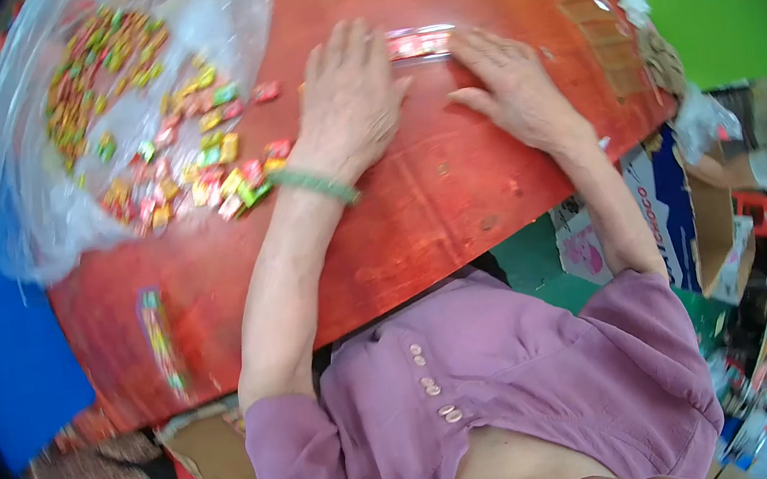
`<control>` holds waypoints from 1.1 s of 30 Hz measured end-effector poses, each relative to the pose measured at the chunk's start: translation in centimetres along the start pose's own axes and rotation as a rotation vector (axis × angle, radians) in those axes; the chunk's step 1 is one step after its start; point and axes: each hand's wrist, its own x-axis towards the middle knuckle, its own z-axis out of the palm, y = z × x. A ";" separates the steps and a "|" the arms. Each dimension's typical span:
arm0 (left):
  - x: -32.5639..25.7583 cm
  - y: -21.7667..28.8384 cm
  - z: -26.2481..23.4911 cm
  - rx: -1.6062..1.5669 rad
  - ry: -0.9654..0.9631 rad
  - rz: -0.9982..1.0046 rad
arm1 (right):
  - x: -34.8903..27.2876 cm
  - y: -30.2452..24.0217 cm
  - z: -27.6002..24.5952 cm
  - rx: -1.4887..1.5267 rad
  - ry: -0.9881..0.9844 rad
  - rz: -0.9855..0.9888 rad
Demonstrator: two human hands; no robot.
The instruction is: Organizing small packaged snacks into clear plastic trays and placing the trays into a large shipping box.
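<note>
Head camera looks down at our red table (453, 183). Our left hand (347, 100) lies flat and open, fingers touching one end of a long clear packet of candy (420, 43). Our right hand (512, 80) lies flat and open on the other end. Neither hand grips it. Loose candies (201, 156) sit just left, on a clear plastic bag (32, 187).
</note>
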 end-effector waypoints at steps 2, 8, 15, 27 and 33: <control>1.7 0.0 -0.3 -0.132 -0.039 0.003 | -0.1 -0.1 -0.8 0.041 -0.002 -0.015; -0.3 3.1 1.1 -0.205 0.088 0.124 | -2.9 -0.8 -1.8 0.270 -0.025 0.082; -8.0 7.2 -5.7 0.056 -0.004 0.111 | -6.5 -5.0 -2.9 0.235 -0.069 0.090; -24.0 3.4 -13.4 -0.018 -0.042 -0.482 | 1.1 -20.6 -0.1 0.385 -0.239 -0.526; -28.1 2.1 -14.6 0.059 0.090 -0.665 | 7.2 -26.8 0.6 0.446 -0.249 -0.733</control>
